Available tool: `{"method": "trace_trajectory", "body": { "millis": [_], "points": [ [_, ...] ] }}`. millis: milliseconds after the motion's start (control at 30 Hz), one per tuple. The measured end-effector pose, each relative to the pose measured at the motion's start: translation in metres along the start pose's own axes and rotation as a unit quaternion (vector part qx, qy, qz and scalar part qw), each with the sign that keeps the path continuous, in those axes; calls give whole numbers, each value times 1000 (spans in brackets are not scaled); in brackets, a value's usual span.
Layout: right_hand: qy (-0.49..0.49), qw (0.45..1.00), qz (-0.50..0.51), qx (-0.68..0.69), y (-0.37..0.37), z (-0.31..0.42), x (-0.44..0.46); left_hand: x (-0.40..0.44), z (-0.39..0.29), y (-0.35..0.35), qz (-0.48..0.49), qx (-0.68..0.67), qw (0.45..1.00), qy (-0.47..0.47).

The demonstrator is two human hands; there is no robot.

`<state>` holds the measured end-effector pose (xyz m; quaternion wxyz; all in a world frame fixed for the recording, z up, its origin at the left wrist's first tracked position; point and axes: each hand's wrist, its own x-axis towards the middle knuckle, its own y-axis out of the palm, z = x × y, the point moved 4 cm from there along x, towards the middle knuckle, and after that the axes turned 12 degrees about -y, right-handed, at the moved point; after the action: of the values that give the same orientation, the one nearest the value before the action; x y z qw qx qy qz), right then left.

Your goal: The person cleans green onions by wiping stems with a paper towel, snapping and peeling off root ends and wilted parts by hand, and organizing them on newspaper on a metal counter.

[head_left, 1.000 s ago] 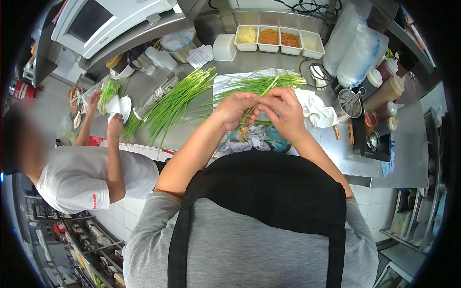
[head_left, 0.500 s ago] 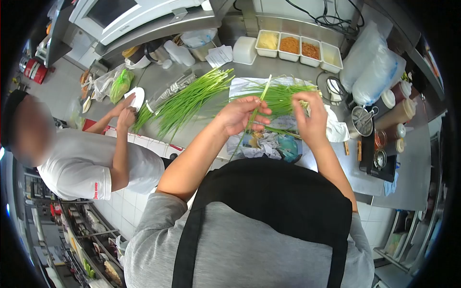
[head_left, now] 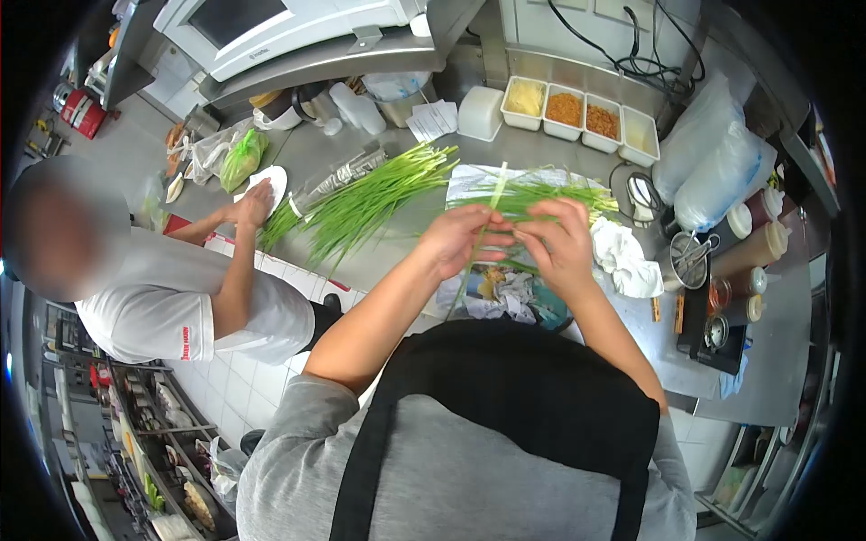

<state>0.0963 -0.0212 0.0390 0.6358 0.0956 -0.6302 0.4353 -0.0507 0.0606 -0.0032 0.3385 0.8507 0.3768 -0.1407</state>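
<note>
In my head view, my left hand [head_left: 458,242] pinches a long green stalk [head_left: 499,187] over the metal table [head_left: 372,261]. My right hand [head_left: 563,254] is just beside it, fingers bent; I can't tell if it holds anything. A green pile [head_left: 561,193] lies past my hands, and a big bunch [head_left: 379,203] lies to the left.

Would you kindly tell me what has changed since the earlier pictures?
The right hand moved away from the left hand, then came back leftward, close beside it. One of the co-worker's hands moved from the green bag to the white plate. The left hand still holds the green stalk; the long greens and white tubs stayed put.
</note>
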Motion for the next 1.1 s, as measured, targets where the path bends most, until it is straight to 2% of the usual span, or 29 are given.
{"method": "trace_trajectory", "body": {
  "millis": [100, 133, 167, 200, 267, 300, 400, 467, 567, 600, 667, 700, 800, 833, 867, 933, 1000, 1067, 1100],
  "points": [
    [191, 976, -1, 104, -13, -22, -27, -41, -54, -16, -43, 149, 980, 127],
    [191, 978, 9, 88, -17, -29, -32, -60, -78, -17, -45, 210, 961, 174],
    [193, 978, 21, 74, -19, -35, -38, -79, -100, -17, -102, 302, 926, 203],
    [198, 978, 33, 61, -20, -37, -45, -95, -117, -17, -157, 389, 880, 225],
    [181, 982, 42, 15, -25, -34, -56, -110, -141, -21, -297, 565, 712, 295],
    [172, 984, 47, -10, -28, -33, -61, -111, -151, -27, -352, 601, 672, 252],
    [167, 984, 61, -22, -30, -39, -84, -74, -159, -73, -407, 672, 585, 202],
    [227, 970, 91, 0, -27, -42, -87, -28, -151, -129, -364, 722, 553, 201],
    [273, 957, 95, -25, -25, -51, -94, 21, -106, -155, -468, 787, 368, 162],
    [336, 935, 109, 11, -22, -65, -108, 36, -91, -145, -434, 783, 405, 185],
    [387, 916, 68, 82, -25, -80, -122, 56, -77, -114, -369, 767, 469, 236],
    [412, 904, 60, 95, -32, -83, -121, 64, -65, -91, -302, 756, 475, 334],
    [469, 877, 38, 99, -57, -78, -113, 66, -20, -17, -125, 748, 570, 318],
    [482, 870, 31, 96, -66, -77, -110, 64, -2, 1, -79, 737, 580, 337],
    [434, 897, 10, 88, -75, -74, -106, 61, 14, 15, -34, 726, 588, 355],
    [331, 940, -33, 75, -95, -62, -100, 56, 36, 27, -10, 739, 588, 328],
    [279, 958, 36, -61, -113, -49, -89, 58, 48, 24, -7, 742, 597, 306],
    [245, 950, 107, -159, -117, -42, -85, 63, 55, 11, -28, 733, 614, 292],
    [258, 933, 160, -196, -114, -51, -99, 61, 52, 10, -43, 716, 626, 308]
  ]
}}
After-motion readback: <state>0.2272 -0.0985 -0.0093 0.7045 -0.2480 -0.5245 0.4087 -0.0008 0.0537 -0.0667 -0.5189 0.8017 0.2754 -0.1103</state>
